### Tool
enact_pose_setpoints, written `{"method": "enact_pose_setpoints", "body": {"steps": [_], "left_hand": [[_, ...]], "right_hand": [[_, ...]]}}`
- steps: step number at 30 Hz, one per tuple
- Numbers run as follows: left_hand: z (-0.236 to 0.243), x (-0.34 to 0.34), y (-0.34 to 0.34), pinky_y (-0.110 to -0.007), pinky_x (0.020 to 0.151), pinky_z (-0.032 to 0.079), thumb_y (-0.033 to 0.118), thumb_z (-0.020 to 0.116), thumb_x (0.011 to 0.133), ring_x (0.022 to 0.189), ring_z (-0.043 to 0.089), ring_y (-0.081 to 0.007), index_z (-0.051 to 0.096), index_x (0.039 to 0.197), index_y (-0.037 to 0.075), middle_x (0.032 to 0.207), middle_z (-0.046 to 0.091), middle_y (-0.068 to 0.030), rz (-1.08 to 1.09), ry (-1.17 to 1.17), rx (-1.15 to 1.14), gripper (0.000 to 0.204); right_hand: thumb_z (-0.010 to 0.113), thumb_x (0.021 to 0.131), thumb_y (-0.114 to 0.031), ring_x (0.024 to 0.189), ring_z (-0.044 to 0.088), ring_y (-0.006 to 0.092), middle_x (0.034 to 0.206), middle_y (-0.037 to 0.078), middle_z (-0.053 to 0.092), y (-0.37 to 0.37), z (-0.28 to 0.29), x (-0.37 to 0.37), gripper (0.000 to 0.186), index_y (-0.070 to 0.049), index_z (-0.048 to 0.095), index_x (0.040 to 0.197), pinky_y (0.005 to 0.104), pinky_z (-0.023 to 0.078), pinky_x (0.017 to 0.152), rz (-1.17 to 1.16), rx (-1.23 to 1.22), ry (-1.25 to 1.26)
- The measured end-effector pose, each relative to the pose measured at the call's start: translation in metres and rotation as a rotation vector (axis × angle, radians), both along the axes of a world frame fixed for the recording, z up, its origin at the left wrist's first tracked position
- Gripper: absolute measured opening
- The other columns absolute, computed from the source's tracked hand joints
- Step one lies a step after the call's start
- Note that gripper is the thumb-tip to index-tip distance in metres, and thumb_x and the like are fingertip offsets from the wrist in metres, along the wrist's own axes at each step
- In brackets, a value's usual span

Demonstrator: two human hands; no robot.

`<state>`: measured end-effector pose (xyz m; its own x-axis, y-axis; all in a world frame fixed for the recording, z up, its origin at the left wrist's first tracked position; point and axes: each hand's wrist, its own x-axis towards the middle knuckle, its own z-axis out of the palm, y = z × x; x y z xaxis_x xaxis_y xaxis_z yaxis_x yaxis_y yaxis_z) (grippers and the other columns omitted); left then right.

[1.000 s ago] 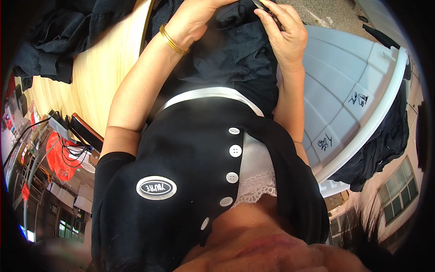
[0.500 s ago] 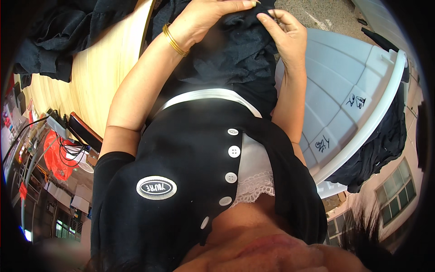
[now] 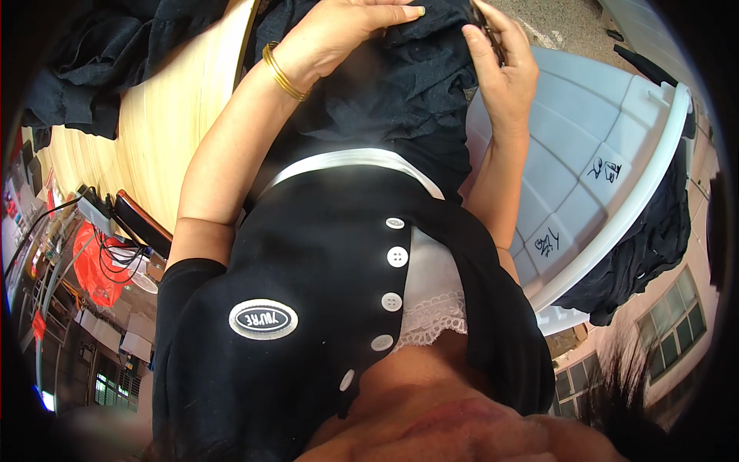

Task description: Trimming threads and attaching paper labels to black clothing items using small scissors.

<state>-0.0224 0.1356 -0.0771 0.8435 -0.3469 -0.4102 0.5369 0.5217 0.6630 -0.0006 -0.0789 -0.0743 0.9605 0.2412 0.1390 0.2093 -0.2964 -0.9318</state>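
Gripping a slim dark tool [image 3: 498, 54] between thumb and fingers, the right hand [image 3: 508, 73] sits beside dark cloth [image 3: 385, 96] spread toward the left hand [image 3: 342, 35], whose grip I cannot tell, and slack folds could snag if the tool strayed.

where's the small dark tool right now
The tool is near the head view's top edge, in the right hand, just right of the black cloth.
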Motion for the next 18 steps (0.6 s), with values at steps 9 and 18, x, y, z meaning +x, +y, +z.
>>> {"method": "enact_pose_setpoints", "body": {"steps": [9,18], "left_hand": [[-0.003,-0.002,-0.004,-0.021,0.085,0.047,0.008,0.057,0.099,0.094,0.06,-0.0094,0.065,0.116,-0.003,0.104,0.068,-0.0029,-0.015,-0.123,0.132,0.022],[-0.004,-0.003,-0.001,-0.022,0.086,0.046,0.009,0.056,0.1,0.094,0.059,-0.01,0.066,0.115,-0.002,0.104,0.068,-0.0032,-0.032,-0.463,0.148,0.021]], "right_hand": [[0.074,0.079,0.002,0.081,0.06,0.0211,0.092,0.01,0.062,0.007,0.02,0.0,0.037,-0.001,0.068,0.116,0.0284,0.048,0.072,0.209,-0.244,-0.237],[0.076,0.078,-0.002,0.08,0.062,0.0251,0.088,0.012,0.062,0.006,0.029,-0.001,0.036,-0.002,0.07,0.113,0.0315,0.049,0.07,0.239,-0.327,-0.341]]}}
